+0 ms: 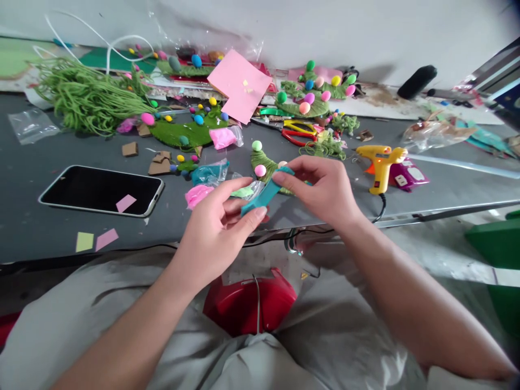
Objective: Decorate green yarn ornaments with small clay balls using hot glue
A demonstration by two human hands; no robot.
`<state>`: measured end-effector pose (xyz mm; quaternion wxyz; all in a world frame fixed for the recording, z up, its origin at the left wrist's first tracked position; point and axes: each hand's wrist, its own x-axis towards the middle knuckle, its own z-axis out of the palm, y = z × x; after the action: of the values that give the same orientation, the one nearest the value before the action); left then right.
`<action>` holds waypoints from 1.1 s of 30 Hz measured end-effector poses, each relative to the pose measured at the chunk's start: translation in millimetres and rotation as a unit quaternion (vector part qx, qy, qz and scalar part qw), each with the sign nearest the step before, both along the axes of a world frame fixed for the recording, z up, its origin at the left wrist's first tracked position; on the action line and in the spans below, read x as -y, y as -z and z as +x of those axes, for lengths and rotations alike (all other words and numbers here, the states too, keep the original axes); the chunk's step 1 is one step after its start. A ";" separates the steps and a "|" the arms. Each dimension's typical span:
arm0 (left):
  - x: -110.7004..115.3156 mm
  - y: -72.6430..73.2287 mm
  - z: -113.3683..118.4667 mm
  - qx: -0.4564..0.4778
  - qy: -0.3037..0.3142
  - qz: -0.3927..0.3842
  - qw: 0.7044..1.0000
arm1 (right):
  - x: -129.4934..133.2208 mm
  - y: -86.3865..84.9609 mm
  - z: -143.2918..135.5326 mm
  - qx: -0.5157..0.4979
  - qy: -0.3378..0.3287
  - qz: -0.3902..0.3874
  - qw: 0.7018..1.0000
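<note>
A soft-looking teal strip (pixel 266 194) is held slantwise between my two hands above the table's front edge. My left hand (pixel 221 216) pinches its lower end between thumb and fingers. At the upper end, my right hand (pixel 323 187) grips the strip with thumb and fingertips. Just behind my hands lies a green yarn-wrapped piece (pixel 264 160) with pale green and pink balls on it, partly hidden by my right hand. Beside my left fingers are a pink packet (pixel 197 196) and a teal packet (pixel 210 172) in clear plastic.
A phone (pixel 101 189) lies at left, near paper scraps (pixel 84 242). Green yarn (pixel 91 97) is heaped behind it. A yellow glue gun (pixel 381 162) stands at right, its cord over the edge. Pliers (pixel 300 130), pink paper (pixel 239 84) and ball-decorated green pieces (pixel 187 129) crowd the back.
</note>
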<state>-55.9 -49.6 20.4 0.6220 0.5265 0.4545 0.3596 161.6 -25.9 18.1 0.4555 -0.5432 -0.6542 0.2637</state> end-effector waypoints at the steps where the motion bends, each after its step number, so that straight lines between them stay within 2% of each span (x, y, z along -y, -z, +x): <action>1: 0.5 0.0 -0.2 0.016 0.002 -0.009 1.000 | -0.8 -0.9 2.4 -0.002 -0.004 -0.007 1.000; 5: 2.2 2.0 -0.4 0.048 0.027 -0.020 0.998 | 8.1 -0.7 -5.7 0.010 -0.123 -0.052 0.991; 7: 2.4 3.0 -0.8 0.027 0.037 -0.004 0.999 | 15.7 2.8 -16.3 0.037 -0.190 -0.050 0.980; 9: 1.8 3.5 -1.6 -0.006 0.038 0.008 0.999 | 21.1 7.4 -24.7 0.065 -0.226 -0.028 0.972; 11: 1.0 3.5 -2.7 -0.027 0.033 0.006 0.999 | 23.2 11.6 -28.0 0.085 -0.217 0.012 0.972; 14: 0.4 3.6 -5.1 -0.005 0.022 -0.020 1.000 | 22.9 15.2 -26.4 0.093 -0.188 0.066 0.976; 17: 0.4 5.4 -7.6 0.047 0.007 -0.054 0.997 | 23.2 15.0 -24.7 0.070 -0.192 0.064 0.977; 20: -0.7 7.6 -8.5 0.093 0.021 -0.085 0.992 | 25.5 12.4 -26.7 0.061 -0.186 0.045 0.980; 24: -1.5 8.1 -7.2 0.075 0.027 -0.080 0.994 | 26.1 8.3 -27.7 0.075 -0.166 0.017 0.983; 26: 0.5 7.5 -7.1 0.061 0.036 -0.074 0.995 | 23.5 6.3 -23.9 0.071 -0.200 -0.002 0.977; 31: 9.3 2.9 -13.3 0.055 0.108 -0.094 0.988 | 16.4 1.7 -8.3 0.074 -0.319 -0.041 0.944; 33: 9.7 -0.5 -20.1 0.037 0.110 -0.085 0.990 | 16.4 -0.7 -5.7 0.075 -0.359 -0.076 0.927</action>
<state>-76.0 -59.3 20.9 0.7170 0.5046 0.3992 0.2682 155.9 -42.4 18.8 0.2368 -0.3235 -0.8157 0.4170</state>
